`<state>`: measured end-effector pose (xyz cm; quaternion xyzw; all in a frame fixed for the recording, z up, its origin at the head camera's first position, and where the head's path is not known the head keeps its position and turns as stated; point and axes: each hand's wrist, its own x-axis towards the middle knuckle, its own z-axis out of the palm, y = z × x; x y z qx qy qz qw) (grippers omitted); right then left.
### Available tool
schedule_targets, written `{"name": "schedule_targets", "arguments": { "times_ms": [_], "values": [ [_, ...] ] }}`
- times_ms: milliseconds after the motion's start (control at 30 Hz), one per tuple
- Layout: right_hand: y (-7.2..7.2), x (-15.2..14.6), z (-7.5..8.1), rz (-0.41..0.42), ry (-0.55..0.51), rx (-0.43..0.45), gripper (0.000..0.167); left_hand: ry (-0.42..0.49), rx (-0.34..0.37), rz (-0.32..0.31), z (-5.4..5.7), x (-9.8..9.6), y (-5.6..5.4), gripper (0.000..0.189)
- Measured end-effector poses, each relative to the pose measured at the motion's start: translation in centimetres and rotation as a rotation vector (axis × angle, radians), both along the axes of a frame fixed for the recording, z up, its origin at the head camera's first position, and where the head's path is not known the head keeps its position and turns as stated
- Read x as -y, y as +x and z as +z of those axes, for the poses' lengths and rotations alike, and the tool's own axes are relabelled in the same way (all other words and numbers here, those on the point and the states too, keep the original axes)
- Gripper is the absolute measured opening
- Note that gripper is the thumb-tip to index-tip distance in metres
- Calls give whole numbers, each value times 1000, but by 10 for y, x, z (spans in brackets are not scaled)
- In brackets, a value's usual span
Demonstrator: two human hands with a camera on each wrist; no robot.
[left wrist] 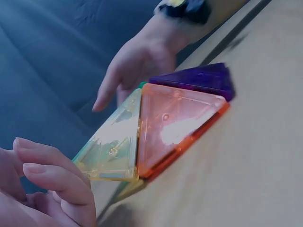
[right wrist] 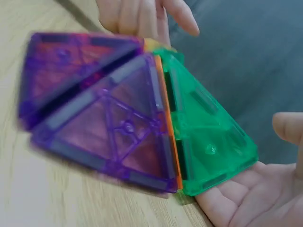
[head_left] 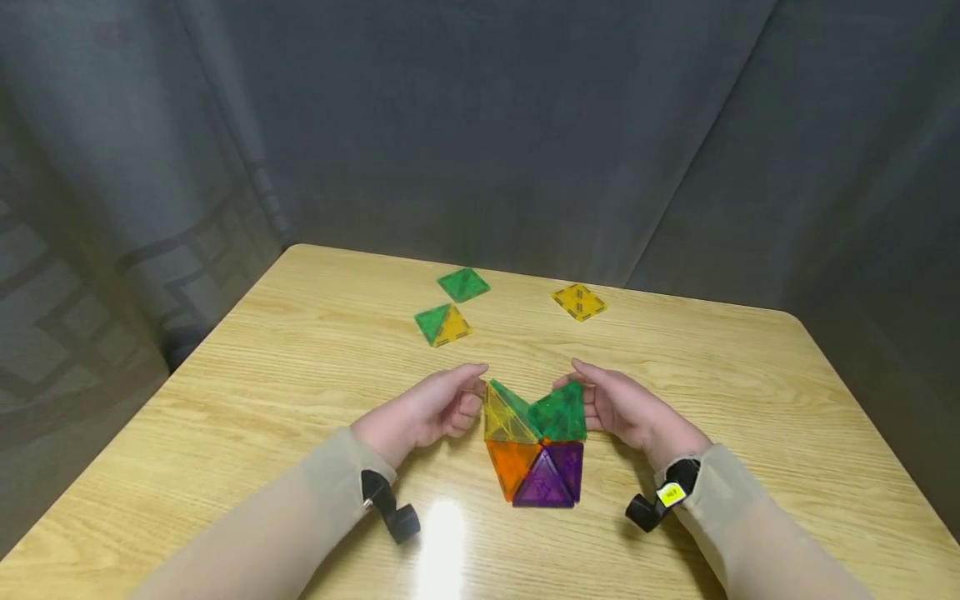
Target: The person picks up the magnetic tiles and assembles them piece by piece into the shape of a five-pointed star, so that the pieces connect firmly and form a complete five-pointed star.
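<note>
A structure of triangular magnetic tiles stands on the table between the two hands. In the head view its yellow tile (head_left: 508, 417) and green tile (head_left: 562, 412) form the top, above an orange tile (head_left: 512, 467) and purple tiles (head_left: 545, 482). My left hand (head_left: 448, 406) is beside the yellow side, fingers loosely bent, thumb raised; the left wrist view shows no grip on the yellow tile (left wrist: 113, 142). On the other side, my right hand (head_left: 618, 408) has its fingers extended behind the green tile (right wrist: 213, 146), seemingly touching it, with its thumb apart.
Farther back on the wooden table (head_left: 337, 333) lie a green tile pair (head_left: 463, 285), a green-and-yellow pair (head_left: 443, 325) and a yellow pair (head_left: 579, 302). A grey curtain (head_left: 480, 125) hangs behind the table. Both wrists wear strapped cameras.
</note>
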<state>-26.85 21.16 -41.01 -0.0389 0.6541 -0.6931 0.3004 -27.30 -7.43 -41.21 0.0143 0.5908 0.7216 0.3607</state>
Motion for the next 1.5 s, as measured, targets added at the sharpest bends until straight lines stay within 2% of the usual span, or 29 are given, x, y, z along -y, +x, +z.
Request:
{"name": "schedule_targets", "arguments": {
  "times_ms": [167, 333, 433, 533, 600, 700, 767, 833, 867, 1000, 1167, 1333, 1500],
  "values": [
    [-1, 4, -1, -105, -98, 29, 52, -18, 18, 36, 4, 0, -24, 37],
    [-3, 4, -2, -176, -149, 2, 51, -31, 1, 53, 7, -2, -38, 54],
    [-6, 4, -3, -200, -113, -29, 50, -28, -18, 52, 7, -4, -43, 54],
    [-10, 5, 1, -202, 31, -91, 54, -58, -53, 63, 13, 2, -45, 52],
    [-16, 6, 7, -222, 155, -155, 57, -112, -121, 109, 23, 13, -47, 50],
    [-28, 8, 24, -292, 288, -225, 59, -208, -220, 258, 39, 39, -54, 47],
    [-39, 10, 37, -342, 300, -250, 58, -255, -262, 349, 47, 56, -61, 47],
    [-50, 14, 47, -349, 289, -262, 56, -286, -269, 397, 51, 72, -68, 49],
    [-56, 18, 52, -339, 282, -268, 55, -298, -269, 403, 50, 78, -73, 51],
    [-77, 45, 60, -262, 233, -247, 54, -355, -262, 365, 41, 91, -89, 55],
    [-90, 89, 61, -176, 147, -115, 62, -407, -253, 297, 28, 91, -105, 57],
    [-94, 110, 52, -162, 216, -28, 73, -456, -285, 226, 27, 77, -107, 58],
    [-91, 119, 43, -138, 251, 16, 74, -532, -315, 184, 27, 67, -107, 59]
  ]
}}
